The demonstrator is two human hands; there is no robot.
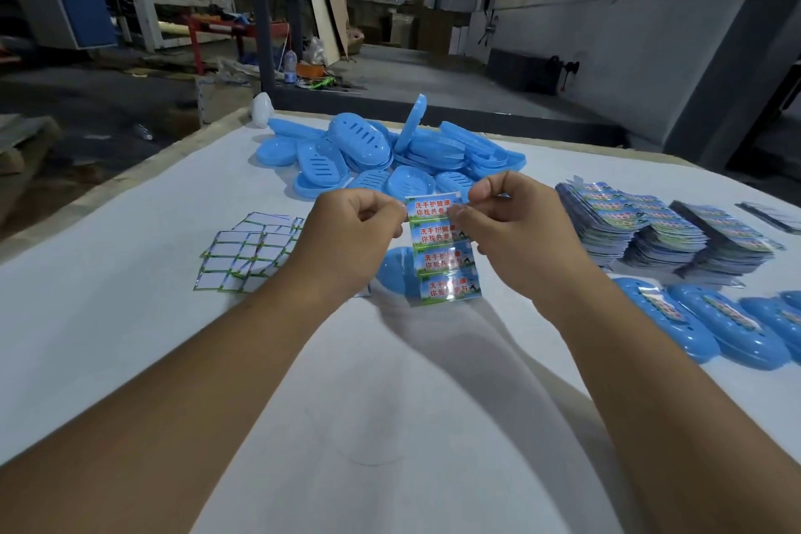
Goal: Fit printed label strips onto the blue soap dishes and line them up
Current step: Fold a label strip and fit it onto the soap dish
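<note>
Label strip [443, 249] of four printed labels, held upright above the table [130, 317]. Left hand [351, 230] and right hand [516, 225] each pinch its top edge with curled fingers. Directly behind the strip lies one blue soap dish [396, 269]; beyond it, a heap of dishes [381, 152]; right of it, label stacks [663, 234] and labelled dishes [711, 325]; left, backing sheets [247, 251].
</note>
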